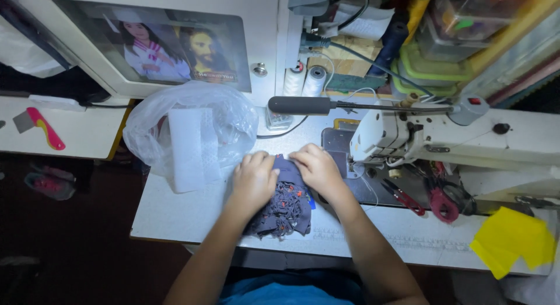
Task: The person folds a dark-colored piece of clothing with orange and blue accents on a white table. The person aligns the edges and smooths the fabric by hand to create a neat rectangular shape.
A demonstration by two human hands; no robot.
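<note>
White sewing table [192, 217], dimly lit: two hands press a dark fabric piece flat just left of the sewing machine [443, 139].

On the table, the machine fills the right side; a clear plastic bag [192, 124] holding a white strip lies far left, yellow cloth [513, 241] near right, red scissors [405, 198] under the machine arm. The fabric [286, 209], dark grey with small red flecks and crumpled at its near edge, sits at the table's middle, not yet under the needle; no stitching shows. The left hand [254, 179] lies palm down on it, fingers curled over its far edge; the right hand [318, 168] does likewise, pinning it.
</note>
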